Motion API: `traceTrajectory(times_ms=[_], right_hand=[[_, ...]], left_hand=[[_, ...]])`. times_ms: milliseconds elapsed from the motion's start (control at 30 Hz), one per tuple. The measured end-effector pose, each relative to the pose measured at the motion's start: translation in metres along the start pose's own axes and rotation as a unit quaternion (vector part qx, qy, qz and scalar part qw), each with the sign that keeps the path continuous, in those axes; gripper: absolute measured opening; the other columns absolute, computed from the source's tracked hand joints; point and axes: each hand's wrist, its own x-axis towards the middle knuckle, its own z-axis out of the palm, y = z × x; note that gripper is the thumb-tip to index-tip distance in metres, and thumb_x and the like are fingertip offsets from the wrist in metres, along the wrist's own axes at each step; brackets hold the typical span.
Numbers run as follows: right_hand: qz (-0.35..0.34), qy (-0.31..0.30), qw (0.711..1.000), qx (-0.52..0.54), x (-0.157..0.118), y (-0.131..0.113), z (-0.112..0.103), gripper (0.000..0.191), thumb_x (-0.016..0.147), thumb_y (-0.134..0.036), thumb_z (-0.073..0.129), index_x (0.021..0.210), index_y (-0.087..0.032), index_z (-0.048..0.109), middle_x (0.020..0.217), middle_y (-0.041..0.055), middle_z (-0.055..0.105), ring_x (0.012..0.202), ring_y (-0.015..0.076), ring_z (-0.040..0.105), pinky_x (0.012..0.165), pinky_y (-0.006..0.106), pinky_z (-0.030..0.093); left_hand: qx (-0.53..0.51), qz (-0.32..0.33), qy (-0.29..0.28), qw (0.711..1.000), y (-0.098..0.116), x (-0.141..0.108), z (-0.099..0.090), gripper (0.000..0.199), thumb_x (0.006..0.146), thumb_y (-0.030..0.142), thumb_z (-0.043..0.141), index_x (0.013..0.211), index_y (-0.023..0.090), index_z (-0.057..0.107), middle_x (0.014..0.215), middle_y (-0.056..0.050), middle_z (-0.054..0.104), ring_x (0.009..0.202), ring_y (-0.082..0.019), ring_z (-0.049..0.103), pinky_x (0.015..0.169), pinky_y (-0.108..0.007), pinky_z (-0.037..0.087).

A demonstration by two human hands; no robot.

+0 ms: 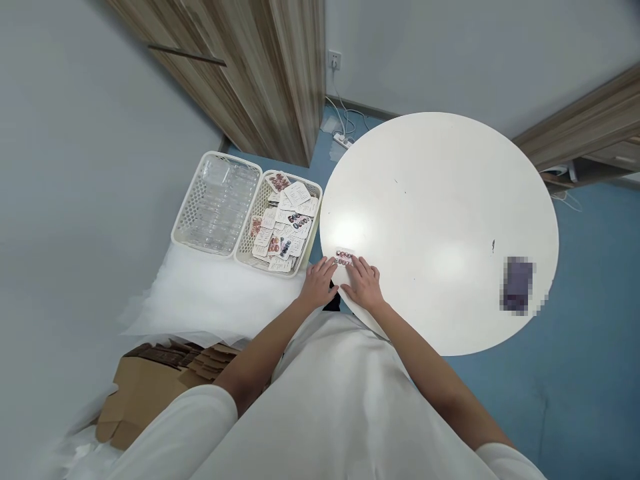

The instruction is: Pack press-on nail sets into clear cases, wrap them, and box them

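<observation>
A small white card with two rows of glossy reddish and dark ovals, which look like press-on nails (344,254), lies at the near left edge of the round white table (425,200). My left hand (318,284) reaches its left side, fingertips at the card's edge and thumb held apart. From the other side, the fingertips of my right hand (365,285) touch the card's right end, with fingers spread and thumb apart. Both hands rest low over the table rim, and the fingers partly cover the card's ends.
Left of the table, a white basket (241,250) holds many similar nail cards; another basket (183,208) beside it holds clear plastic cases. White foam sheeting (200,293) lies below them, above brown cardboard (145,393). A pixelated dark object (518,285) sits at the table's right.
</observation>
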Motion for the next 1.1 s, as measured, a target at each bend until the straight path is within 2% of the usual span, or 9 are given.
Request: traceTrajectory(times_ms=[200, 633, 1100], right_hand=[[0.018, -0.003, 1.0, -0.008, 0.015, -0.003, -0.003, 0.052, 0.08, -0.04, 0.047, 0.126, -0.018, 0.04, 0.14, 0.0135, 0.032, 0.128, 0.0294, 0.026, 0.095, 0.048, 0.02], [0.043, -0.01, 0.998, -0.034, 0.03, -0.005, -0.006, 0.056, 0.08, -0.045, 0.044, 0.128, -0.017, 0.037, 0.142, 0.0135, 0.029, 0.129, 0.0289, 0.023, 0.096, 0.047, 0.018], [0.037, -0.019, 0.998, -0.041, 0.03, -0.004, -0.006, 0.058, 0.078, -0.044, 0.046, 0.129, -0.017, 0.036, 0.141, 0.0147, 0.03, 0.129, 0.0307, 0.023, 0.094, 0.047, 0.02]], left_hand=[[0.033, 0.008, -0.003, 0.999, -0.005, 0.012, -0.004, 0.052, 0.079, 0.033, 0.047, 0.128, 0.015, 0.041, 0.14, -0.012, 0.033, 0.129, -0.032, 0.023, 0.098, -0.045, 0.021], [0.135, 0.012, -0.018, 0.991, -0.011, 0.023, -0.007, 0.059, 0.081, 0.039, 0.042, 0.134, 0.016, 0.03, 0.142, -0.009, 0.029, 0.133, -0.029, 0.017, 0.097, -0.044, 0.026], [0.131, 0.005, -0.012, 0.991, -0.01, 0.021, -0.004, 0.058, 0.081, 0.036, 0.042, 0.134, 0.015, 0.031, 0.143, -0.01, 0.027, 0.134, -0.028, 0.015, 0.097, -0.043, 0.026]])
